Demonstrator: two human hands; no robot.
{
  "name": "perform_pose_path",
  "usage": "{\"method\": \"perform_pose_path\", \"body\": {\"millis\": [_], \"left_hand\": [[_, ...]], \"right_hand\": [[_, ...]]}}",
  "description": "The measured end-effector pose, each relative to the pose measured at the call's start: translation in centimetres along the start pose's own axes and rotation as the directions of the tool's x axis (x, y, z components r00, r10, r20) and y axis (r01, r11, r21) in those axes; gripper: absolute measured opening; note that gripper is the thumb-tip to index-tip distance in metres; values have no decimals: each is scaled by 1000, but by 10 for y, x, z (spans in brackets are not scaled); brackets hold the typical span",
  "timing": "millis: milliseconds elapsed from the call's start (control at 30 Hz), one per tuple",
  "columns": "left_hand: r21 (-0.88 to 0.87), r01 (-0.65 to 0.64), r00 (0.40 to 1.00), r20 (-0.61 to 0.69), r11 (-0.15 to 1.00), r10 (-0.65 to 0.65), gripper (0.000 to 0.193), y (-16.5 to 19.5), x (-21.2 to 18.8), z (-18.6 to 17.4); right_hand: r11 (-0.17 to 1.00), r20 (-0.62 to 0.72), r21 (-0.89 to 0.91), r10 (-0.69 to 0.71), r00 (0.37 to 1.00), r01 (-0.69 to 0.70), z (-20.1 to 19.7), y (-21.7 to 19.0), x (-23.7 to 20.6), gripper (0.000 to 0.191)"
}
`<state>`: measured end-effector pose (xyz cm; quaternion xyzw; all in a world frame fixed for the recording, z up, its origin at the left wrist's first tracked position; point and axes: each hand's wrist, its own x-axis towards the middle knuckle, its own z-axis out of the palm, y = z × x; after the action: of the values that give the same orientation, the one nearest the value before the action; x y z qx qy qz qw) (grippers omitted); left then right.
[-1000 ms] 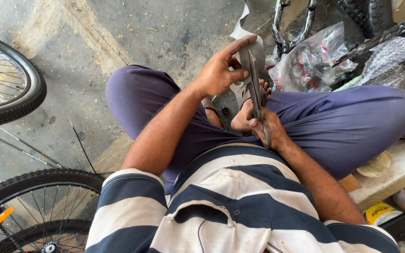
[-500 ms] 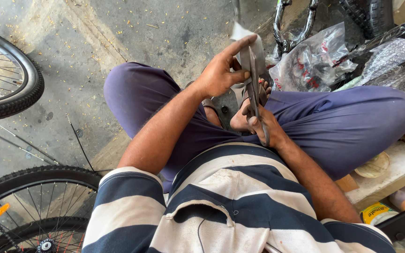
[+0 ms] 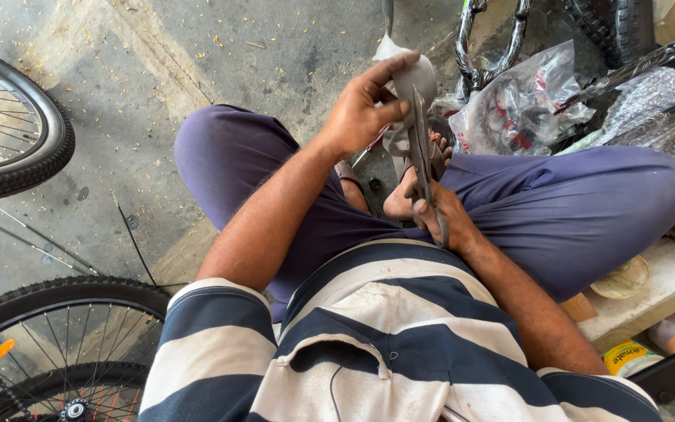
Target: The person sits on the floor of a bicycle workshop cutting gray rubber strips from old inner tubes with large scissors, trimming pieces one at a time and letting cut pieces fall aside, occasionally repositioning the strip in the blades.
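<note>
Sat cross-legged on the concrete floor (image 3: 197, 70). My left hand (image 3: 362, 113) pinched a grey rubber strip (image 3: 412, 78), held up above my lap. My right hand (image 3: 441, 219) gripped the handles of metal shears (image 3: 422, 152), blades against the strip. Bicycle wheel (image 3: 9, 133) lay well apart at left; plastic bag (image 3: 521, 101) near my right knee.

I see a crumpled clear plastic bag (image 3: 521, 105) with red-marked contents on the floor near the top right. At the bottom right edge sits a round can with a yellow-and-green label (image 3: 633, 358), beside a black case.
</note>
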<state>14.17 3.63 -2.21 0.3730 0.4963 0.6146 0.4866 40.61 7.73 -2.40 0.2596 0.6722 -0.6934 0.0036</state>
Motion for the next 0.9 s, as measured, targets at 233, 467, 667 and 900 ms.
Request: {"method": "perform_pose_path", "body": {"millis": [233,467,667,900], "left_hand": [[167,106,990,73,980,-119,90,-2,-11,8],[39,-10,998,-59,999,13,55,-24,1,-1],[137,47,999,-34,989,-43,76,-9,-11,-2],[192,47,998,26,980,-53,83,2,-17,9]], "right_hand": [[1000,1,14,-21,1000,21,-2,0,5,70],[993,-51,31,117,992,-116,-1,4,-4,59],[999,26,-25,-25,999,26,5,-2,-1,72],[1000,4,20,-6,1000,5,3,4,1,75]]}}
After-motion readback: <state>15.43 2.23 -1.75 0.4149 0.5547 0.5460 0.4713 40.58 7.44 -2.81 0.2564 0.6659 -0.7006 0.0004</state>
